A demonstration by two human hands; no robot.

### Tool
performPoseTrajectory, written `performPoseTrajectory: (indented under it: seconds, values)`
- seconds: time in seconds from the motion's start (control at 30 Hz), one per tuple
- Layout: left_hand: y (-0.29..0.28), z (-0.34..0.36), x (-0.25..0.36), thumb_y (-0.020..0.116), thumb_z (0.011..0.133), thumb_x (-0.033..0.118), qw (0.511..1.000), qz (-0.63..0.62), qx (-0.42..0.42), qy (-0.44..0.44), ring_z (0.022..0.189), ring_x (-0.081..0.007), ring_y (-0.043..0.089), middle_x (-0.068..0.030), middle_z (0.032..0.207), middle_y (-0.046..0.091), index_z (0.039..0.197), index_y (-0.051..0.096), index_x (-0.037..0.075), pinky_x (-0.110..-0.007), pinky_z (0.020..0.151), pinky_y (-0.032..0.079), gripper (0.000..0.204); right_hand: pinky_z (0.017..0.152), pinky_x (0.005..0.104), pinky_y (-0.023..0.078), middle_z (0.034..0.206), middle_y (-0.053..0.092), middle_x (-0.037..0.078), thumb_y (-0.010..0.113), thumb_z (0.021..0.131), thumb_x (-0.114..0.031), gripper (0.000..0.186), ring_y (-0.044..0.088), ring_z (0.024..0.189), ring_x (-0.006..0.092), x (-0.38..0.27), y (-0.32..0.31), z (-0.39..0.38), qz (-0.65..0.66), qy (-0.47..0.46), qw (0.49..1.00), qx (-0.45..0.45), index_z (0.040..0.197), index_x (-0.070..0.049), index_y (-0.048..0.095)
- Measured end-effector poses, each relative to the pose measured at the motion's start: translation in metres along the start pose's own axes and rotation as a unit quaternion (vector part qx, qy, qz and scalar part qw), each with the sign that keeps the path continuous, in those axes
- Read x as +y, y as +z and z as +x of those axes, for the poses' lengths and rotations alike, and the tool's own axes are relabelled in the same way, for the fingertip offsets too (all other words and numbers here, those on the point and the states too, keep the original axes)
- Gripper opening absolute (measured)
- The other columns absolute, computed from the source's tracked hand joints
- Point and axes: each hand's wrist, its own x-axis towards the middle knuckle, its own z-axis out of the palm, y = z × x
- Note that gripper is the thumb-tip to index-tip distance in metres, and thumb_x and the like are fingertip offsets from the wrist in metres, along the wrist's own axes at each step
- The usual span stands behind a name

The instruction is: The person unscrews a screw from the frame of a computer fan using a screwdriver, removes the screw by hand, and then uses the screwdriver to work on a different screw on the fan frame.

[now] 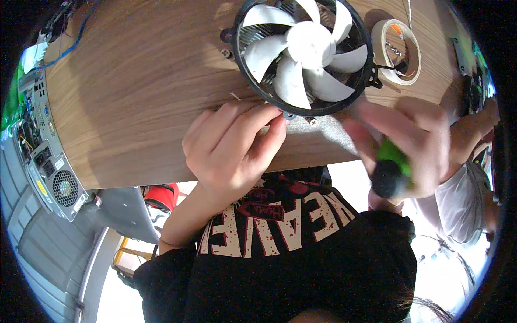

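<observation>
A CPU cooler fan (pixel 311 46) with white blades and a black ring stands at the top middle, above metal heatsink fins. At the ring's near edge, the thumb and index finger of my left hand (pixel 231 137) pinch together by a small tab; exactly what is between the fingertips is partly hidden. My right hand (pixel 417 142), blurred, is closed around a green and black screwdriver (pixel 392 169) to the right of the fan. The screwdriver's tip cannot be made out. One screw (pixel 312 123) shows under the ring's near edge, another (pixel 226 54) at its left.
A tape roll (pixel 381 54) lies right of the fan, with several small screws inside it. An opened computer case (pixel 59 172) stands at the left table edge, near a blue cable (pixel 70 48). Another person's arm (pixel 474 132) is at the far right.
</observation>
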Motion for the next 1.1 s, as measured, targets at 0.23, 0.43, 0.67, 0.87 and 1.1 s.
performPoseTrajectory:
  seconds: [0.23, 0.43, 0.67, 0.87, 1.1]
  values:
    - [-0.001, 0.002, -0.004, 0.081, 0.066, 0.003, 1.0, 0.003, -0.002, 0.015, 0.061, -0.0188, 0.061, -0.0036, 0.074, 0.066, 0.082, 0.07, 0.008, -0.03, 0.053, 0.046, 0.02, 0.088, 0.0457, 0.044, 0.105, 0.059, 0.022, 0.065, 0.089, -0.03, 0.052, 0.058, 0.09, 0.0307, 0.037, -0.065, -0.031, 0.21, 0.203, 0.931, 0.218, 0.119, 0.01, 0.049]
    - [-0.006, 0.002, 0.0, 0.082, 0.07, 0.002, 0.999, -0.004, -0.043, -0.007, 0.055, -0.018, 0.058, -0.0046, 0.071, 0.063, 0.084, 0.07, 0.008, -0.03, 0.048, 0.044, 0.02, 0.088, 0.0472, 0.055, 0.112, 0.062, 0.029, 0.063, 0.094, -0.033, 0.059, 0.065, 0.101, 0.0379, 0.05, -0.075, -0.036, -0.025, 0.198, 0.937, 0.286, 0.127, 0.014, 0.046]
    - [-0.006, 0.004, 0.005, 0.078, 0.073, 0.0, 0.997, -0.023, -0.059, -0.042, 0.061, -0.0171, 0.059, -0.0062, 0.073, 0.064, 0.084, 0.066, 0.005, -0.03, 0.055, 0.046, 0.016, 0.083, 0.0406, 0.06, 0.103, 0.067, 0.028, 0.062, 0.091, 0.001, 0.033, 0.069, 0.095, 0.0336, 0.059, -0.055, -0.028, 0.018, 0.202, 0.921, 0.332, 0.121, 0.012, 0.052]
    - [-0.004, 0.004, 0.003, 0.08, 0.073, 0.001, 0.996, -0.043, -0.066, -0.03, 0.062, -0.0158, 0.062, -0.0064, 0.076, 0.066, 0.086, 0.066, 0.004, -0.027, 0.053, 0.047, 0.019, 0.077, 0.0377, 0.062, 0.102, 0.068, 0.025, 0.065, 0.092, -0.004, 0.035, 0.07, 0.094, 0.0295, 0.068, -0.054, -0.035, 0.01, 0.22, 0.922, 0.319, 0.121, 0.01, 0.053]
    - [-0.004, 0.003, 0.005, 0.079, 0.075, 0.001, 0.992, -0.048, -0.081, -0.079, 0.061, -0.012, 0.056, -0.0044, 0.074, 0.065, 0.085, 0.066, 0.003, -0.025, 0.057, 0.042, 0.017, 0.073, 0.037, 0.064, 0.103, 0.066, 0.023, 0.063, 0.093, -0.004, 0.032, 0.069, 0.095, 0.029, 0.069, -0.049, -0.038, 0.026, 0.247, 0.896, 0.368, 0.119, 0.011, 0.053]
